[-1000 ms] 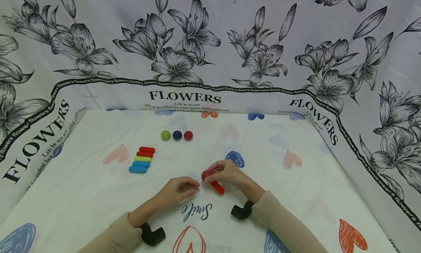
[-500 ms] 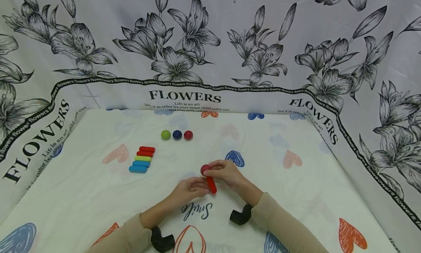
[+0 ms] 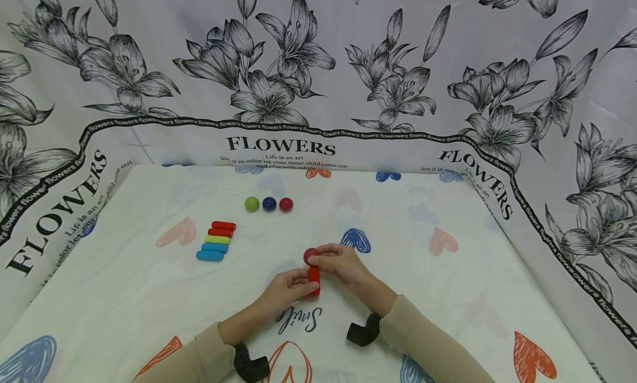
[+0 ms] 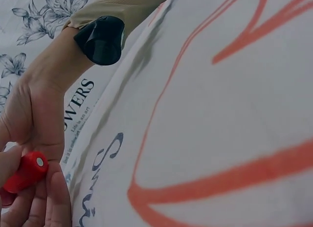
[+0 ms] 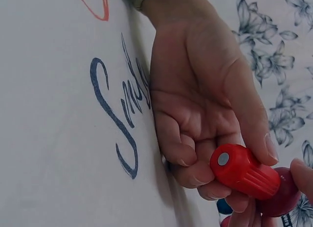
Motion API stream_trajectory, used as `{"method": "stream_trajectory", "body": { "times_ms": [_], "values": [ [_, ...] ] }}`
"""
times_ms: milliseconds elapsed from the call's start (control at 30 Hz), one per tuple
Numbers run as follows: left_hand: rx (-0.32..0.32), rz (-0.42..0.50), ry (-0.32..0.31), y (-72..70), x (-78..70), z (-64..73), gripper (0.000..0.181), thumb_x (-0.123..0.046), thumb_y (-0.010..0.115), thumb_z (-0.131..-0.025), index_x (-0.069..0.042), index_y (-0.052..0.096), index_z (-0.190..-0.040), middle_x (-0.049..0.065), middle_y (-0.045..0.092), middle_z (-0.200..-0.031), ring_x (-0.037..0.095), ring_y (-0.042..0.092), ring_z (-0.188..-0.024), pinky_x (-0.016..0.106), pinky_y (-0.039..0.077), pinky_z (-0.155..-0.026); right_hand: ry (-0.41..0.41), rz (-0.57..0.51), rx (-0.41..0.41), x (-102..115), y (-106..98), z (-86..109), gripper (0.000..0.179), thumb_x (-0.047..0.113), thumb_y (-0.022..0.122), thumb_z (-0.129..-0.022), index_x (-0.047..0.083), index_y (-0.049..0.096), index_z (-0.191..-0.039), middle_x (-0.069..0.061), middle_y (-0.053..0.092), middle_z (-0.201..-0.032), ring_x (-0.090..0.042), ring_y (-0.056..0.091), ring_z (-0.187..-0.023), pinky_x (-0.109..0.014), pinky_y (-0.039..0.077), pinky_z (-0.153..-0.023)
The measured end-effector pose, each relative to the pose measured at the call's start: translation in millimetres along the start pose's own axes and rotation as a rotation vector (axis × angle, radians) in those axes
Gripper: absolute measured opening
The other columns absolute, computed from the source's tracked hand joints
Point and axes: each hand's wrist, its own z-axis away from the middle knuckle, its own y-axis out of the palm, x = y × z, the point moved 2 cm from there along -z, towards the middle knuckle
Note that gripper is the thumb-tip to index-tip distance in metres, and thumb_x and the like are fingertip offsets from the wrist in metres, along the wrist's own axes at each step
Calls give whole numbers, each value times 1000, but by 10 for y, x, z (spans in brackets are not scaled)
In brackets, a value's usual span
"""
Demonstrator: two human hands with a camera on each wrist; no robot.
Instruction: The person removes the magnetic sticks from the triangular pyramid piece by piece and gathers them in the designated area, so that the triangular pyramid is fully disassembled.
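Note:
My left hand [image 3: 288, 286] pinches a red toy stick [image 3: 313, 274] between thumb and fingers. The stick [image 5: 244, 173] is ribbed, with a round silver disc in its near end, as the right wrist view shows. Against its far end sits a dark red ball [image 3: 310, 256], which my right hand [image 3: 348, 268] holds between thumb and fingers. In the right wrist view the left palm [image 5: 200, 100] faces the camera, and the right thumb [image 5: 303, 179] presses the ball [image 5: 283, 197]. The left wrist view has the right hand [image 4: 46, 114] behind the stick [image 4: 27, 173]; the ball is mostly hidden there.
Farther back on the printed white cloth [image 3: 388, 328], a green ball [image 3: 251, 204], a navy ball [image 3: 269, 204] and a red ball [image 3: 286, 204] stand in a row. Left of centre lie several sticks: red [image 3: 223, 226], yellow [image 3: 217, 240] and blue [image 3: 210, 255]. A flowered curtain [image 3: 338, 106] surrounds the table.
My left hand has come in from the left and taken hold of the stick. The stick has swung from a slant to nearly straight toward me, while the ball has shifted slightly away.

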Motion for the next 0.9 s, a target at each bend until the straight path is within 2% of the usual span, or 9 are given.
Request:
{"method": "stream_trajectory", "body": {
  "times_ms": [633, 900],
  "values": [
    [13, -66, 9, -5, 6, 3, 48, -32, 64, -93, 5, 59, -123, 17, 73, -104, 7, 65, -84, 14, 50, -75, 22, 31, -8, -50, -43, -16, 38, 24, 75, -84, 3, 67, -114, -10, 74, -109, -15, 72, -90, -32, 53, -100],
    [42, -15, -9, -26, -26, 14, 49, -31, 64, -92, 6, 57, -124, 16, 73, -104, 7, 65, -85, 15, 50, -77, 48, 14, 12, -4, -43, -6, 41, 29, 78, -81, 5, 69, -113, -9, 75, -109, -17, 73, -91, -31, 54, -98]
  ]
}}
